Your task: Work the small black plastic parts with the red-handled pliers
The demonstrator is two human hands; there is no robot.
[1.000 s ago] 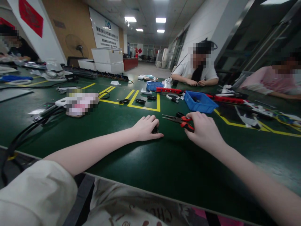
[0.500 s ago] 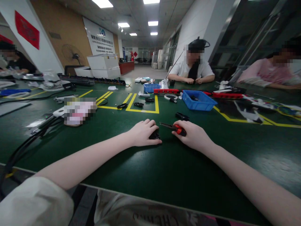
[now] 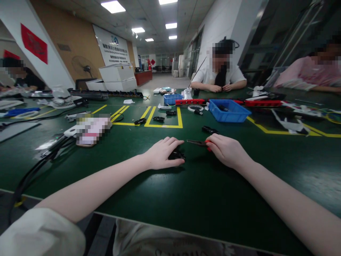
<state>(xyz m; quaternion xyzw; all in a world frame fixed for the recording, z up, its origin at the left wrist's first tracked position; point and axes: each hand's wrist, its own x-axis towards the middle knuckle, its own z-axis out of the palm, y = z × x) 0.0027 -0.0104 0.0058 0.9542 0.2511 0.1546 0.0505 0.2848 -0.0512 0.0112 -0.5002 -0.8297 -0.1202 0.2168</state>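
My left hand [image 3: 161, 153] rests on the green table [image 3: 186, 192], fingers curled over a small black part [image 3: 176, 155] that it pins to the surface. My right hand [image 3: 226, 150] lies just right of it, closed round the red handles of long-nose pliers [image 3: 198, 143]. The thin jaws of the pliers point left toward the black part, their tip a short way above it. Most of the red handles are hidden inside my fist.
Another black part [image 3: 209, 129] lies beyond my right hand. A blue bin [image 3: 229, 111] stands further back, near yellow floor-tape lines [image 3: 165, 125] with several black parts. Cables [image 3: 34, 167] trail at the left. Other people sit across the table and at the far left.
My right hand came down from above the table to rest on it and moved left with the pliers. My left hand stayed over the black part.
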